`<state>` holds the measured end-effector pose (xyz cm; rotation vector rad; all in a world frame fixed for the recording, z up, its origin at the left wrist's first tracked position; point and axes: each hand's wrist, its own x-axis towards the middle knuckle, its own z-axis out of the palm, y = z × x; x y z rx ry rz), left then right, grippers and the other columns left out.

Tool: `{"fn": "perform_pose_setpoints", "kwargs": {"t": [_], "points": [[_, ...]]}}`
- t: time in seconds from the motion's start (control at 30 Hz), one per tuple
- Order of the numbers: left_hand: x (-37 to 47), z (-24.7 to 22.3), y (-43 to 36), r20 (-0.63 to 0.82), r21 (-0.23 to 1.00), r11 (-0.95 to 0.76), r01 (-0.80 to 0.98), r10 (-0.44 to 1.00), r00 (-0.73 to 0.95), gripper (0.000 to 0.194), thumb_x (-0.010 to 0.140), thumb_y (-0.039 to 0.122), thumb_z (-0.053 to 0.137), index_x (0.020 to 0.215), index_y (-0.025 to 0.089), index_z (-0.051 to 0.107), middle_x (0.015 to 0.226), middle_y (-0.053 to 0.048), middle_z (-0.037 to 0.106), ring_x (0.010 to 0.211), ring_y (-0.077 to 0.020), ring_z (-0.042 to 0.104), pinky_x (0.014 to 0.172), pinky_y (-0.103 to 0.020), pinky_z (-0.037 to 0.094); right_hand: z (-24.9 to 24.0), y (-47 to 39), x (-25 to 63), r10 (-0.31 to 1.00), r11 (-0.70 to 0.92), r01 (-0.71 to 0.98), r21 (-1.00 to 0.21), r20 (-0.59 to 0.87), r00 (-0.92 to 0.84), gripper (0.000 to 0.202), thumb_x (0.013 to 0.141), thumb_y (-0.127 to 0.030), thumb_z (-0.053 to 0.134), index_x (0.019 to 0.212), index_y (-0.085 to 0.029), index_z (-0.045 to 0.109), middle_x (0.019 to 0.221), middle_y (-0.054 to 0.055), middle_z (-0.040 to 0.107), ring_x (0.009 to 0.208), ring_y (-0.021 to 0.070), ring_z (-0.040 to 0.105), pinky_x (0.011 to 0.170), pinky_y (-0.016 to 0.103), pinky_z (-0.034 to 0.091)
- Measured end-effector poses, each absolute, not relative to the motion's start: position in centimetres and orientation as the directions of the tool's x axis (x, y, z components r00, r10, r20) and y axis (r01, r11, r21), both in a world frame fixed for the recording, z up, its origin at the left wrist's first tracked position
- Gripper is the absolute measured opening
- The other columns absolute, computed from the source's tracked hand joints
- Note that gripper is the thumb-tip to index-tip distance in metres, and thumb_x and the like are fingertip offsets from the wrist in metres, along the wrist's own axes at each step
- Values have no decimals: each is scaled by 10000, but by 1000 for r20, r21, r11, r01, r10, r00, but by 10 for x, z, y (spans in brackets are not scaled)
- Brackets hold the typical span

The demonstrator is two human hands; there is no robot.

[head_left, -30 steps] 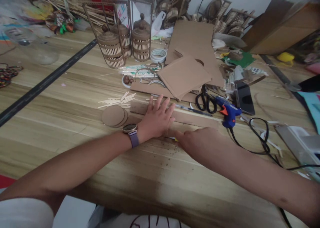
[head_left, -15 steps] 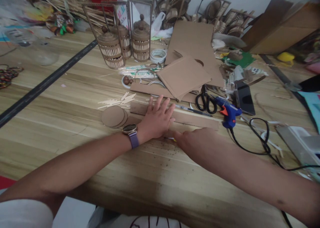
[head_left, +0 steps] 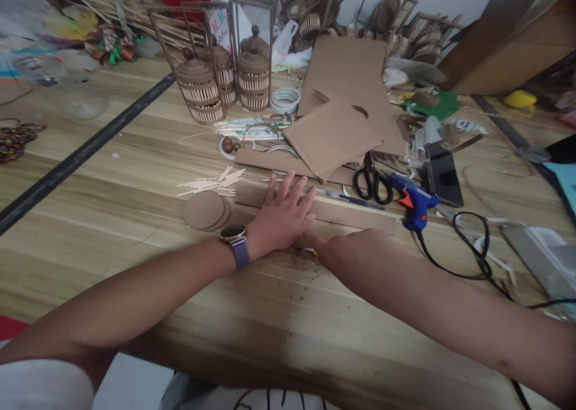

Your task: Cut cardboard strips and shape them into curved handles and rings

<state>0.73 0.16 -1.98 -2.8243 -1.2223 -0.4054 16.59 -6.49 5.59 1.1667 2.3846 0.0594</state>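
Note:
My left hand (head_left: 284,213) lies flat with fingers spread on a cardboard strip (head_left: 353,217) on the wooden table. Close against it on the right, my right hand (head_left: 339,248) is closed round something mostly hidden; a small yellow bit shows beneath it. Cardboard discs (head_left: 204,210) overlap to the left of my left hand, below a loose bunch of thin wooden sticks (head_left: 211,182). A pen (head_left: 351,198) rests just beyond the strip. Dark crumbs are scattered on the table in front of my hands.
Black scissors (head_left: 372,182), a corded blue glue gun (head_left: 414,203) and a phone (head_left: 444,174) lie to the right. Behind my hands are cardboard sheets (head_left: 333,137), a tape roll (head_left: 285,99) and small lantern-like frames (head_left: 198,89). A cardboard box (head_left: 513,50) stands back right.
Both hands keep nearly the same place and pose. Objects at the right appear shifted slightly rightward, as the view has moved a little.

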Motion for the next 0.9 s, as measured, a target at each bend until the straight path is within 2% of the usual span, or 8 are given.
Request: {"fn": "perform_pose_setpoints", "kwargs": {"t": [0.17, 0.33, 0.43, 0.57, 0.73, 0.9], "points": [[6, -19, 2, 250, 70, -706, 705, 697, 672, 523, 1017, 366, 391, 1464, 97, 424, 1553, -213, 347, 1459, -433, 213, 1148, -691, 140, 55, -66, 168, 752, 635, 741, 218, -393, -529, 442, 795, 65, 477, 1093, -229, 620, 602, 20, 678, 511, 194, 646, 405, 260, 239], [5, -17, 2, 244, 89, -710, 699, 696, 675, 518, 1011, 359, 408, 1462, 104, 426, 1550, -207, 354, 1463, -424, 209, 1152, -688, 135, 54, -66, 171, 745, 642, 730, 235, -415, -522, 381, 808, 47, 504, 1059, -209, 632, 578, 17, 662, 514, 199, 651, 404, 252, 243], [5, -17, 1, 233, 97, -709, 698, 698, 677, 511, 1010, 353, 409, 1459, 112, 432, 1551, -195, 360, 1464, -423, 206, 1153, -690, 133, 54, -65, 172, 736, 643, 724, 248, -462, -495, 400, 784, 42, 513, 1064, -210, 648, 583, 2, 667, 512, 210, 660, 386, 271, 217], [5, -17, 1, 239, 95, -713, 695, 694, 680, 512, 1011, 360, 402, 1457, 111, 436, 1548, -188, 369, 1460, -430, 210, 1152, -694, 127, 55, -64, 173, 745, 635, 730, 253, -451, -492, 402, 779, 35, 512, 1074, -196, 658, 597, 4, 682, 504, 197, 651, 393, 282, 230], [5, -17, 1, 235, 106, -705, 701, 703, 671, 505, 1009, 352, 400, 1454, 117, 443, 1546, -186, 373, 1464, -422, 208, 1154, -692, 128, 60, -65, 173, 722, 670, 706, 230, -423, -547, 442, 745, 63, 497, 1066, -183, 674, 594, 26, 699, 508, 203, 673, 385, 299, 162], [5, -19, 2, 242, 110, -708, 698, 700, 672, 502, 1008, 353, 399, 1451, 121, 449, 1545, -186, 375, 1464, -415, 210, 1151, -696, 130, 62, -66, 174, 725, 662, 717, 218, -427, -540, 383, 788, 42, 500, 1044, -191, 664, 621, 44, 712, 530, 232, 705, 386, 298, 161]]}}
